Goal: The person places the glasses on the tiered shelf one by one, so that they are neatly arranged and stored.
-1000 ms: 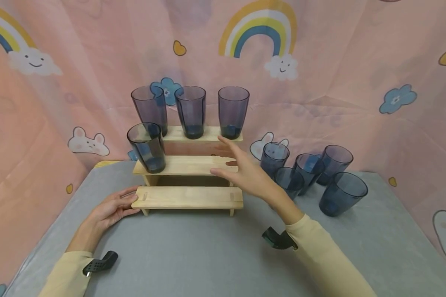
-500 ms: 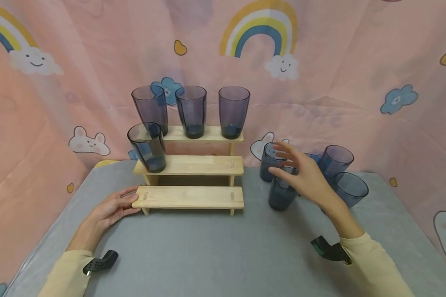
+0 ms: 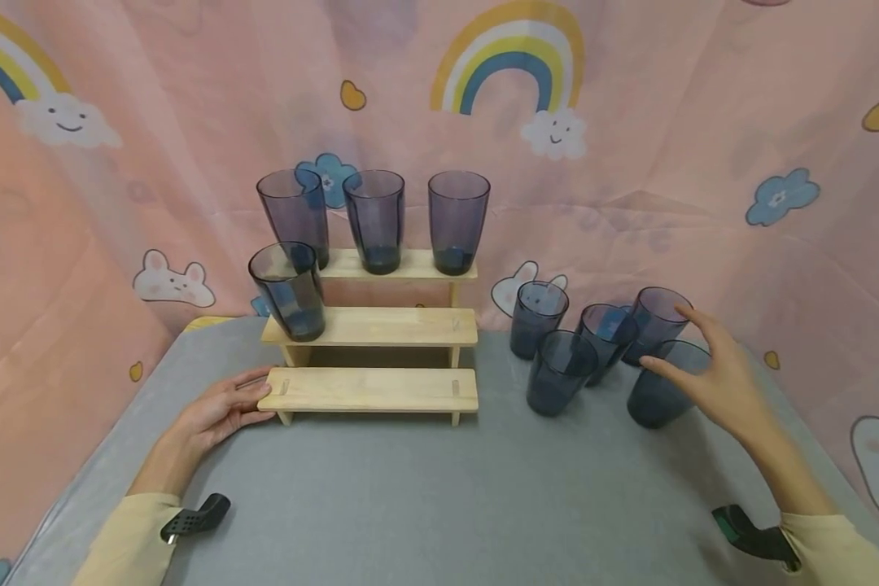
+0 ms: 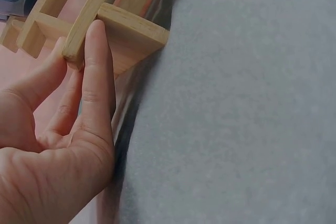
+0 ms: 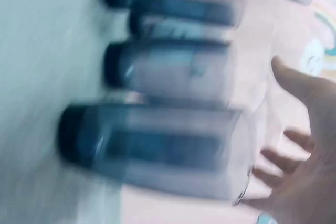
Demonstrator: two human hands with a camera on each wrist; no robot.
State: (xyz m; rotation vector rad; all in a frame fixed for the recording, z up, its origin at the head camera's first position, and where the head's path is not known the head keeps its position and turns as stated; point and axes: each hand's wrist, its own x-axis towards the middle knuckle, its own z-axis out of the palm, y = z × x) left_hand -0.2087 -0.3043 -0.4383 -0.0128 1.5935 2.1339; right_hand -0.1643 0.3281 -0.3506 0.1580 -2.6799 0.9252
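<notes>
Fingers [image 4: 96, 66] of the left hand [image 3: 223, 411] are pinching the bottom step of the wooden rack [image 3: 373, 389], which runs lengthwise left to right. Four tinted glasses [image 3: 374, 228] stand on it, upright, mouths up: one mid-tier, three up top. Then five more glasses [image 3: 560, 374] upright on the surface [image 3: 410, 505], right hand [image 3: 725, 391] spread wide by the rightmost one's rim, can't tell if touching.
</notes>
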